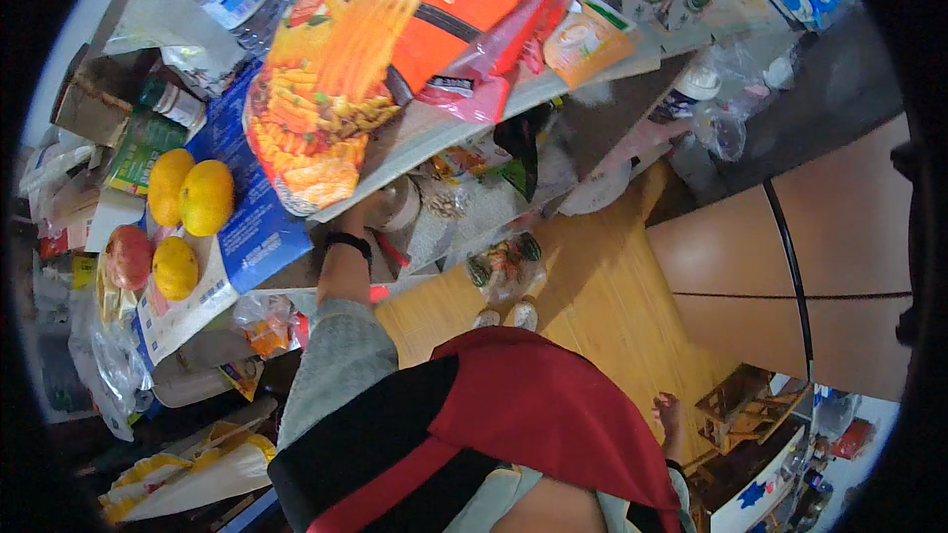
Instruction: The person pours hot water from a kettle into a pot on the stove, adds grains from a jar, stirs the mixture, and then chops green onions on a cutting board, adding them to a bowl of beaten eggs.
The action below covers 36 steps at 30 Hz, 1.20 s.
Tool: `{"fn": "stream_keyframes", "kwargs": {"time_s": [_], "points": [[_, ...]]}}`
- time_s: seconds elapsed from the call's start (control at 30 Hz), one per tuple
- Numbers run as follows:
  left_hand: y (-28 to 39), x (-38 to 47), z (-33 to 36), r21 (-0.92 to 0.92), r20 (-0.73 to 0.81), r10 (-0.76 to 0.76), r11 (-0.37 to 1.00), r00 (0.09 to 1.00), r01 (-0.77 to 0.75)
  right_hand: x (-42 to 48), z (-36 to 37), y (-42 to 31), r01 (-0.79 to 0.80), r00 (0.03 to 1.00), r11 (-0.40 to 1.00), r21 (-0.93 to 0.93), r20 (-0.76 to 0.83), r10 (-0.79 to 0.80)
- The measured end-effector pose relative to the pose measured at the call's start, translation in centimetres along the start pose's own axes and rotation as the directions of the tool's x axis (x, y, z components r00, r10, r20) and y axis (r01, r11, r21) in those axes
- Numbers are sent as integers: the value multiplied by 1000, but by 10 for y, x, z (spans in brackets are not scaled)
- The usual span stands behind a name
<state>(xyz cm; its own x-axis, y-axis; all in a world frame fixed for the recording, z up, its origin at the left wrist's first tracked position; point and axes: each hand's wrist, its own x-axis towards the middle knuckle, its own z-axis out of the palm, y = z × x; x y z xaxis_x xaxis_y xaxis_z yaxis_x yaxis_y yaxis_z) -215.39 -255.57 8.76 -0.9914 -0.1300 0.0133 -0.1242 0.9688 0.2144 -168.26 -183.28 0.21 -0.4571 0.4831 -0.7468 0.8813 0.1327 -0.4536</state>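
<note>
My left hand point(357, 218) reaches in under the edge of the upper shelf point(444, 141), most of it hidden by that board. Beside it on the lower level stands a clear jar or container point(397, 204); whether the fingers touch it I cannot tell. A bag of loose pale food point(443, 201) lies to the right of the jar. Above, a large orange noodle packet point(415, 29) overhangs the shelf edge. My right hand point(666, 409) hangs low at my side over the wooden floor, holding nothing, its fingers slightly curled and apart.
Yellow citrus fruits point(207, 197) and a reddish fruit point(127, 257) rest at the left near a blue printed sheet point(259, 237). A filled plastic bag point(507, 266) lies on the floor before my shoes point(524, 315). A brown cabinet point(726, 259) stands at right, a wooden stool point(748, 403) below it.
</note>
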Motion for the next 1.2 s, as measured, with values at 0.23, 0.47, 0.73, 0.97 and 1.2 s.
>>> {"fn": "stream_keyframes", "kwargs": {"time_s": [0.23,0.47,0.73,0.97,1.2], "points": [[-13,-14,21,-4,-15,77,997,997,-77,22,25,-24,93,989,996,19,115,-94],[30,-40,50,-68,-97,242,966,965,-249,82,32,-41,-113,971,968,226,229,60],[59,-177,-9,-351,55,177,925,983,-147,199,65,-102,-230,886,973,-9,411,213],[34,-336,-22,-105,295,-254,950,921,295,260,143,-296,784,359,-559,-269,932,55],[95,-487,-24,-24,294,-754,608,587,794,192,218,-400,962,231,29,-270,758,-609]]}}
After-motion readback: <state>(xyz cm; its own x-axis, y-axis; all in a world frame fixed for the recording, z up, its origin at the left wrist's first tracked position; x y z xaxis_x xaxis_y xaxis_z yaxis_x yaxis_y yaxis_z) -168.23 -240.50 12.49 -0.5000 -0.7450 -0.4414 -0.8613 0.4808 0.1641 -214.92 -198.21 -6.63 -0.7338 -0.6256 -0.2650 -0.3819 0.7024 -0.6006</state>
